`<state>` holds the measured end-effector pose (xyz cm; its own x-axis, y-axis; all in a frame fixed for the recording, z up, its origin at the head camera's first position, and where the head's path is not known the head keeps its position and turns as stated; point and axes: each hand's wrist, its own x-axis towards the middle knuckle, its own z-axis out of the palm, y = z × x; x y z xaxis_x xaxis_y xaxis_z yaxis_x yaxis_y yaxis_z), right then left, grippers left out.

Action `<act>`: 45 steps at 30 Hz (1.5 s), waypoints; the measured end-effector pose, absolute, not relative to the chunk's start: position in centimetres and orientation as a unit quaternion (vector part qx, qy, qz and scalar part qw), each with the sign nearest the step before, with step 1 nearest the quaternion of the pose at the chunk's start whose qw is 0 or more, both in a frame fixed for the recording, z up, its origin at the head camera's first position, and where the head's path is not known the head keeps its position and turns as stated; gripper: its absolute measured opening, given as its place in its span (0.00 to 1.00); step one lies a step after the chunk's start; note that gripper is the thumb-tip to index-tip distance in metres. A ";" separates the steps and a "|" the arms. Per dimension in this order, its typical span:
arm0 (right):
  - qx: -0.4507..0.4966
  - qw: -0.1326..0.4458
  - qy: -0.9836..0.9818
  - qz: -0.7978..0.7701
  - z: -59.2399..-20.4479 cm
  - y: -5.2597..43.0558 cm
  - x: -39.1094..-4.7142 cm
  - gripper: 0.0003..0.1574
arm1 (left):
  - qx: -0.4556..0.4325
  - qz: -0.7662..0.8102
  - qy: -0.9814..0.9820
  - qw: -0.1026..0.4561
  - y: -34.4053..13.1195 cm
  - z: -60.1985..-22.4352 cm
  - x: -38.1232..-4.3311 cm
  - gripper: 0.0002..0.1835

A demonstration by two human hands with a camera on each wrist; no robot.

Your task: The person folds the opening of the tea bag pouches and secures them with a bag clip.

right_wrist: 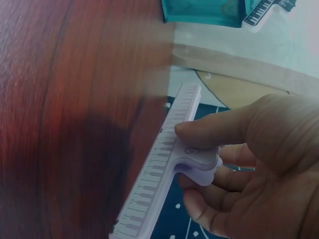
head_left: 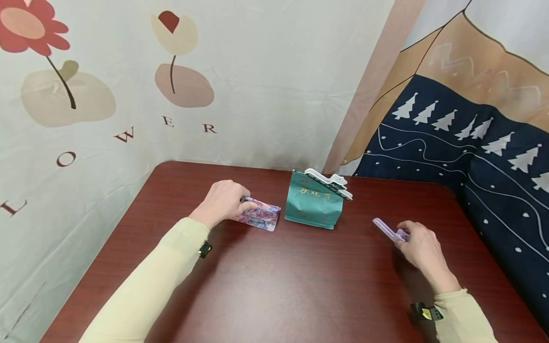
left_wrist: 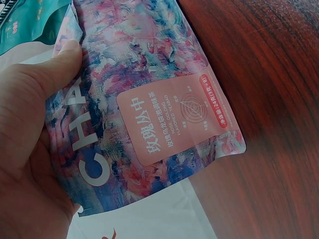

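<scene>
My left hand (head_left: 225,202) grips a pink and blue patterned tea bag pouch (head_left: 261,216) by its edge, thumb across the front. In the left wrist view the pouch (left_wrist: 144,99) shows a pink label and large white letters. My right hand (head_left: 422,250) pinches a lilac sealing clip (head_left: 386,230) by its handles, thumb on one side and fingers on the other. Piano keys are printed along the clip (right_wrist: 154,169) in the right wrist view. Between the hands a green pouch (head_left: 313,202) stands upright, with a white piano-key clip (head_left: 329,183) along its top, slanting down rightward.
The dark red wooden table (head_left: 274,286) bears all of this. A pale curtain (head_left: 266,71) with printed flowers hangs behind it, and a navy fabric (head_left: 429,147) with white trees drapes on the right.
</scene>
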<state>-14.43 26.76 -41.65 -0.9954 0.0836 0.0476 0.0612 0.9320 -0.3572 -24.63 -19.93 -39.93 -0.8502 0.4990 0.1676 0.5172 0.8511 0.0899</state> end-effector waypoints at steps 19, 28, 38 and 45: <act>0.032 0.161 -0.965 0.206 -41.3 24.9 -14.1 0.19 | -0.264 -0.069 -0.959 0.073 -19.9 -39.9 -24.7 0.22; 0.060 0.180 -0.958 0.214 -41.1 24.0 -14.4 0.19 | -0.267 -0.070 -0.958 0.076 -19.9 -40.0 -24.7 0.21; 0.064 0.169 -0.952 0.247 -41.0 22.7 -14.8 0.19 | -0.269 -0.068 -0.958 0.079 -20.0 -40.0 -24.6 0.22; 0.068 0.159 -0.948 0.267 -40.9 21.7 -14.9 0.19 | -0.267 -0.070 -0.958 0.078 -20.0 -40.1 -24.7 0.21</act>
